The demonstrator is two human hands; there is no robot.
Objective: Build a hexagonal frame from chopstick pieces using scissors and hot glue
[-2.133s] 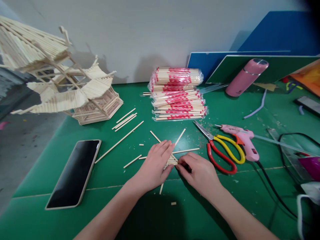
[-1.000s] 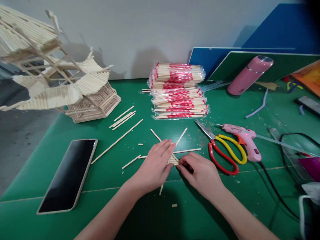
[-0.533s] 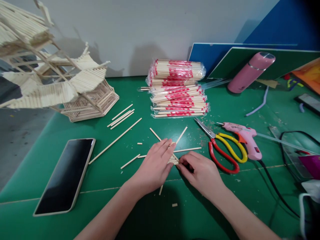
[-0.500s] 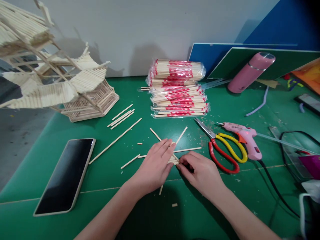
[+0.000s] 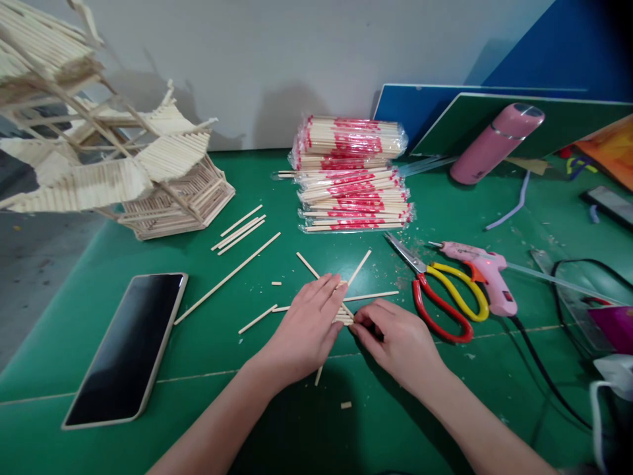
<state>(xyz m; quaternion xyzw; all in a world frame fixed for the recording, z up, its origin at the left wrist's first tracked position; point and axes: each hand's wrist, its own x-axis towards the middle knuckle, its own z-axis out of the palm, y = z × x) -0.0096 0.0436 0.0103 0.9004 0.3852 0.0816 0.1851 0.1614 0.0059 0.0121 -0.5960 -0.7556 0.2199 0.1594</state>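
Observation:
My left hand point(image 5: 307, 326) lies flat, fingers stretched out, over crossed wooden sticks point(image 5: 372, 296) on the green table, covering much of them. Their ends stick out around the hand like a star, with short pieces laid across near the fingertips. At the right corner of these short pieces, my right hand point(image 5: 399, 338) is closed in a pinch on a wooden stick point(image 5: 346, 322); the fingers hide its tip. A loose short stick point(image 5: 258, 319) lies left of the left hand. Scissors point(image 5: 432, 277) with red and yellow handles rest just beyond the right hand.
Wrapped chopstick packs point(image 5: 353, 188) are stacked at the back. A stick-built model point(image 5: 168, 158) stands back left, above a phone point(image 5: 126, 349). On the right are a pink glue gun point(image 5: 487, 277) with its cord and a pink bottle point(image 5: 497, 144). Several cut sticks point(image 5: 240, 235) lie left of centre.

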